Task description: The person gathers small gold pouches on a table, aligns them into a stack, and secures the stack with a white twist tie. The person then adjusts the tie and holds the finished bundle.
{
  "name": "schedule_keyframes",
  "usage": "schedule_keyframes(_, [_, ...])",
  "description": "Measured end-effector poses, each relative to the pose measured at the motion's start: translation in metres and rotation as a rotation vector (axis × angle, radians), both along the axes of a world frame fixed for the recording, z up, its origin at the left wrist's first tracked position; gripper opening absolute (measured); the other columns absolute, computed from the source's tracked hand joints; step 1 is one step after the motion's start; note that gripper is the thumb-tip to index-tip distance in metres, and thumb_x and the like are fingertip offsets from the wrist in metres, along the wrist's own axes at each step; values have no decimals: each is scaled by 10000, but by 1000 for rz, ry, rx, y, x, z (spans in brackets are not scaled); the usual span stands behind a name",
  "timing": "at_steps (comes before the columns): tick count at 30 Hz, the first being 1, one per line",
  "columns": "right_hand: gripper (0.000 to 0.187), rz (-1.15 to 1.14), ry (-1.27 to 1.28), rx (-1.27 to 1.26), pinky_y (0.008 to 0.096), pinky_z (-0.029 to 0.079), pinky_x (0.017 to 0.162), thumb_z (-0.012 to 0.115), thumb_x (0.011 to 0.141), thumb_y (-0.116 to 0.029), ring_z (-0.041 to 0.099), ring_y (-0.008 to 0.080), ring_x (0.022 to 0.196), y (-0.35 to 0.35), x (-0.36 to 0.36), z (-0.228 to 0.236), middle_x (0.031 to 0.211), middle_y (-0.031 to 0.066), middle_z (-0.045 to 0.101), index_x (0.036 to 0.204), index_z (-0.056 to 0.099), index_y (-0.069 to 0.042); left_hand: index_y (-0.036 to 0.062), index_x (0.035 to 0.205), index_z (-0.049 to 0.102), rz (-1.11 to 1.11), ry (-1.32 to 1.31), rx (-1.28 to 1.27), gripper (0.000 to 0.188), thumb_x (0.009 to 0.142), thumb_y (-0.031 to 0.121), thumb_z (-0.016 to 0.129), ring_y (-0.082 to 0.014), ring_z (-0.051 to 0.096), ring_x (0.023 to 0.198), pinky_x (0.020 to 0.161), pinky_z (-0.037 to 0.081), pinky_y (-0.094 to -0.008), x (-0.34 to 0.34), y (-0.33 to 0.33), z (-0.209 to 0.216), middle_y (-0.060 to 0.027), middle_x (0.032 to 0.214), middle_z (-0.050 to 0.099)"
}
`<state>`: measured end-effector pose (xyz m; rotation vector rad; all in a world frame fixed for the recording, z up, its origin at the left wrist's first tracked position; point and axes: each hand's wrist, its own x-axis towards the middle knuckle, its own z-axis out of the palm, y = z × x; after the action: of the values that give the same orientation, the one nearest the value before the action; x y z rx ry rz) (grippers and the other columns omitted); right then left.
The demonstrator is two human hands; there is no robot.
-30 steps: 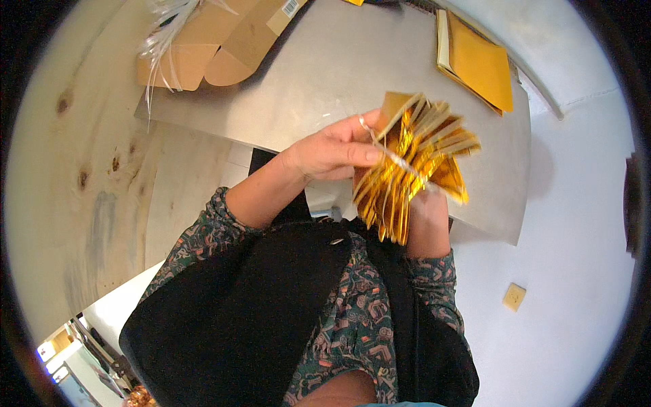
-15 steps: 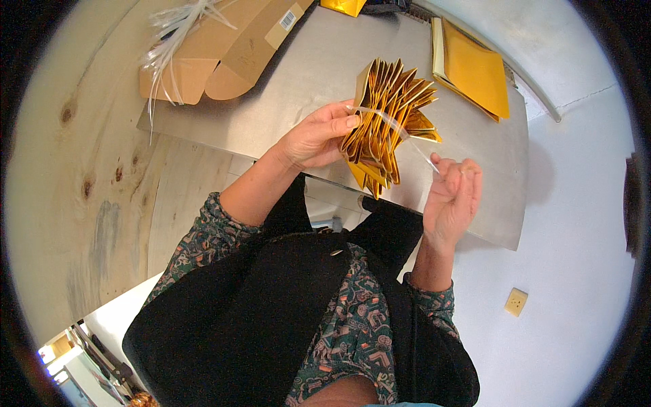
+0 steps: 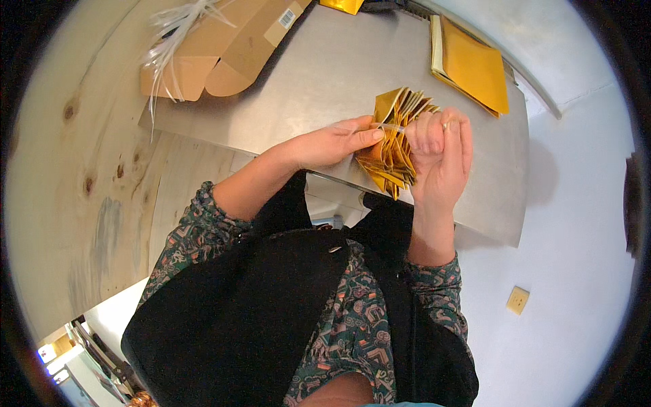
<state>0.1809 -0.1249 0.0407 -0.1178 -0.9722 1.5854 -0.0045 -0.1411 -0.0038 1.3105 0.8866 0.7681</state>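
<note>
Over the near part of the metal table (image 3: pixel 319 74), a bundle of folded gold paper (image 3: pixel 386 163) fans out on both sides of its pinched middle. My left hand (image 3: pixel 332 144) grips the bundle's left side, thumb on top and fingers partly hidden behind. Around the middle runs a clear plastic strip (image 3: pixel 389 127). My right hand (image 3: pixel 439 146) is closed in front of the bundle's right side, its fingers curled over the strip's end. That hand covers part of the gold folds.
At the table's far left lies an open cardboard box (image 3: pixel 237 51) with loose clear strips (image 3: pixel 178 34) on it. A stack of gold sheets (image 3: pixel 475 68) sits at the far right edge. Another gold piece (image 3: pixel 344 5) shows at the top. A wall rises on the right.
My right hand has moved left and up against the bundle, curling over the strip that was stretched out to the right. The bundle has shifted slightly right and lower.
</note>
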Motion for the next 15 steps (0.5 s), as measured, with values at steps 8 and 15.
schedule_keyframes(8, [136, 141, -80, -270, 267, 325, 640, 466, 1060, -164, 334, 94, 672, 14, -11, -17, 727, -23, 382, 1026, 524, -45, 39, 1001, 605, 150, 1146, 670, 249, 1004, 254, 479, -385, 631, 804, 714, 524, -470, -7, -11, 35, -159, 860, 625])
schedule_keyframes(15, [148, 140, -143, -305, 258, 342, 621, 473, 1062, -171, 358, 86, 664, 19, -12, -21, 729, -26, 390, 995, 529, -52, 89, 1084, 687, 498, 722, 864, 188, 898, 106, 669, -303, 638, 734, 680, 544, -375, 0, -20, 19, -107, 847, 615])
